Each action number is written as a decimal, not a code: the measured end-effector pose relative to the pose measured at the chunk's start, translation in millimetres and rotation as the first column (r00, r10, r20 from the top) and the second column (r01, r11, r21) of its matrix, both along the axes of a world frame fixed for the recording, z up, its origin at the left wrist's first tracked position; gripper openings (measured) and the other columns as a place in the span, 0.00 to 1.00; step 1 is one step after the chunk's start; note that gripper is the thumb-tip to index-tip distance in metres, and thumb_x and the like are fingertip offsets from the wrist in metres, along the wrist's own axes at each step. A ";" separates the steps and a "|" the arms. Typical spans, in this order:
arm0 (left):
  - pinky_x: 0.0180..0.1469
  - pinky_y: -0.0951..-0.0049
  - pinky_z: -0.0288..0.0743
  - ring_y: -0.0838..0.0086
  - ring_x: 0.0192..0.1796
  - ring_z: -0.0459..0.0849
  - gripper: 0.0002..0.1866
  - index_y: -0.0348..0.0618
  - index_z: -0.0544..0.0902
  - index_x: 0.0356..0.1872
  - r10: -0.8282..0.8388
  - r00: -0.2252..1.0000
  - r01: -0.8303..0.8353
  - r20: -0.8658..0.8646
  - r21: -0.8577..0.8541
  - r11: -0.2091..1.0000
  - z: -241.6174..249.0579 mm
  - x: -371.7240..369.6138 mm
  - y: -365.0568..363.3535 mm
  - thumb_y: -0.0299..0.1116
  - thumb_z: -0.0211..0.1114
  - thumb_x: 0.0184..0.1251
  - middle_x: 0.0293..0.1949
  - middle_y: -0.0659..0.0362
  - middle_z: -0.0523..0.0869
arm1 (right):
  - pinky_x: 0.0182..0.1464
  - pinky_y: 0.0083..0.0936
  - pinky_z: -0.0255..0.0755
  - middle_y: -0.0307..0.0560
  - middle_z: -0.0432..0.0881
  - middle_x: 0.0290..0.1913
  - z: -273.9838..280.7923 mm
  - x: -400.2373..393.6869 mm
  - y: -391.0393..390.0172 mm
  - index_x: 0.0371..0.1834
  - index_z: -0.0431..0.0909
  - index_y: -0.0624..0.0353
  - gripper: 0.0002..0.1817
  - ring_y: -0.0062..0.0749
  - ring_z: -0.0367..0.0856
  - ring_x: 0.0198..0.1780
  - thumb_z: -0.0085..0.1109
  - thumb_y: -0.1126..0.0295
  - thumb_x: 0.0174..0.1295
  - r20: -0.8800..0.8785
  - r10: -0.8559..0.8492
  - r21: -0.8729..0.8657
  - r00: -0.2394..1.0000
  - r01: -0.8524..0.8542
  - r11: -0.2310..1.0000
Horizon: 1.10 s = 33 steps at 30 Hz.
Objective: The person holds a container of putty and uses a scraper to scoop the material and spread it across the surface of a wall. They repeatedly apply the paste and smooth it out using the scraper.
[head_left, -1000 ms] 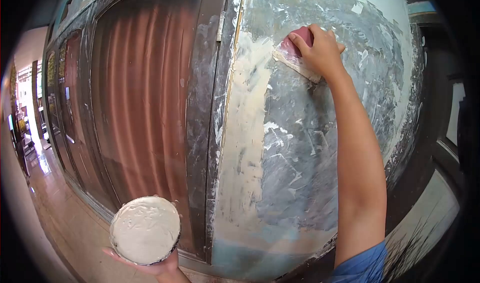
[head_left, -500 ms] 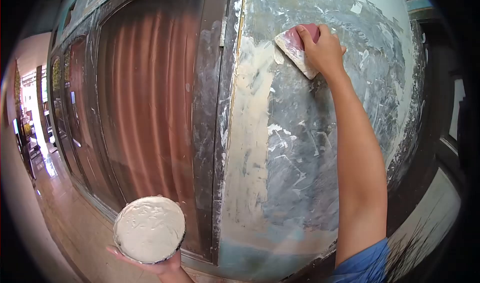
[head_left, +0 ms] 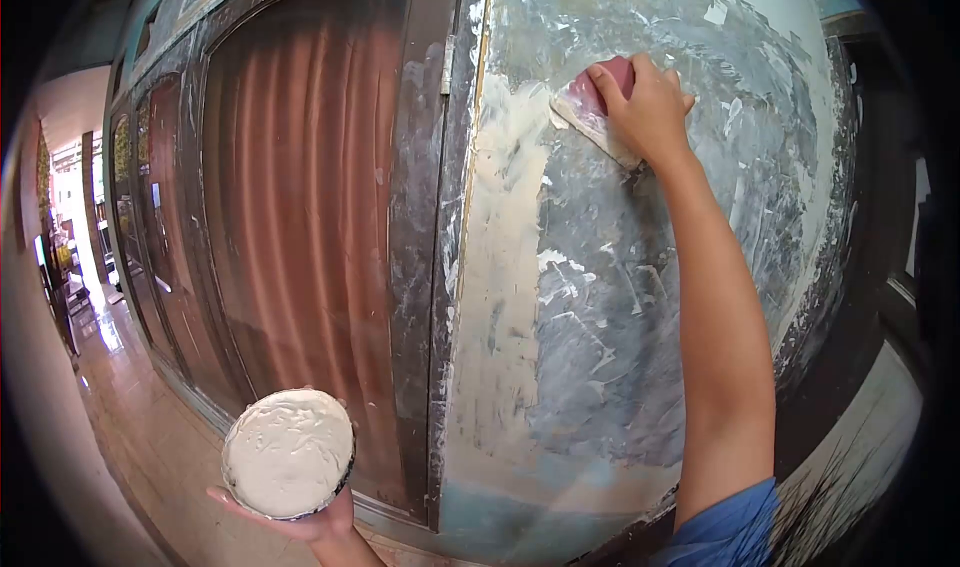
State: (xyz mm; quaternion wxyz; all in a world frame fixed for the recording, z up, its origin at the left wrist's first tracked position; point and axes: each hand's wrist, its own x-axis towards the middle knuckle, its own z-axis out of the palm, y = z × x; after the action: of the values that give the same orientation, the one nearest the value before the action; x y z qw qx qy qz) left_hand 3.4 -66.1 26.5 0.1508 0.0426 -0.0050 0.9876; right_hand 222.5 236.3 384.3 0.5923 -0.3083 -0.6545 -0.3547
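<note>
My right hand (head_left: 648, 107) grips a reddish putty scraper (head_left: 592, 97) with a broad, putty-smeared edge. That edge rests against the patchy grey wall (head_left: 620, 297), at the upper end of a cream strip of putty (head_left: 500, 257). Low on the left, my left hand (head_left: 325, 522) holds a round bowl (head_left: 350, 472) from underneath, fingers curled up around its rim. Off-white putty (head_left: 288, 452) fills the bowl, its surface ridged and uneven. The fingers beneath the bowl are partly hidden.
Left of the wall stands a dark wooden door frame (head_left: 415, 217) with a reddish curtain (head_left: 300, 207) behind its glass. A tiled floor (head_left: 140, 397) runs back toward a bright opening. Dark framing (head_left: 880, 217) borders the wall's right side.
The scraper has shifted slightly downward on the wall, its edge now flatter to the surface. The bowl in my left hand has moved a little left and up.
</note>
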 end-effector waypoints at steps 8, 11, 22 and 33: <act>0.64 0.20 0.69 0.33 0.73 0.70 0.54 0.53 0.67 0.77 -0.052 0.997 0.052 -0.048 -0.001 0.999 7.6 10.8 -2.9 0.85 0.47 0.62 0.77 0.46 0.68 | 0.61 0.53 0.61 0.56 0.89 0.44 6.8 5.2 0.1 0.47 0.83 0.60 0.32 0.53 0.81 0.54 0.59 0.37 0.69 -0.111 0.088 -0.093 0.990 -0.098 0.991; 0.63 0.20 0.68 0.33 0.73 0.70 0.54 0.54 0.68 0.77 -0.049 0.994 0.051 -0.096 0.017 0.999 7.5 12.8 -5.3 0.85 0.47 0.62 0.76 0.46 0.69 | 0.62 0.52 0.60 0.56 0.89 0.44 2.9 11.3 5.3 0.49 0.84 0.60 0.33 0.53 0.81 0.54 0.59 0.36 0.69 -0.052 0.075 -0.066 0.996 -0.078 0.995; 0.67 0.17 0.63 0.36 0.75 0.68 0.53 0.54 0.68 0.77 -0.025 0.988 0.038 -0.153 0.080 0.996 6.6 14.1 -11.7 0.85 0.46 0.63 0.77 0.48 0.67 | 0.62 0.49 0.58 0.54 0.90 0.43 -1.4 10.1 -0.7 0.45 0.86 0.59 0.32 0.51 0.81 0.54 0.61 0.36 0.66 -0.109 0.017 -0.071 0.994 -0.024 0.997; 0.65 0.17 0.65 0.39 0.75 0.68 0.52 0.57 0.68 0.77 0.023 0.996 -0.024 -0.090 -0.007 1.000 -0.9 14.8 -15.7 0.85 0.46 0.63 0.77 0.51 0.68 | 0.61 0.54 0.57 0.54 0.90 0.44 1.1 4.4 -7.4 0.48 0.85 0.58 0.29 0.50 0.80 0.56 0.62 0.40 0.68 -0.137 0.070 -0.122 0.988 -0.087 0.989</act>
State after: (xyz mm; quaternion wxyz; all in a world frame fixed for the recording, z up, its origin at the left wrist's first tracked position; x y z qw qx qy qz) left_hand 18.2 -81.9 25.6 0.1395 0.0867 0.0065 0.9864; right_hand 226.9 228.9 385.4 0.6270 -0.3423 -0.6467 -0.2675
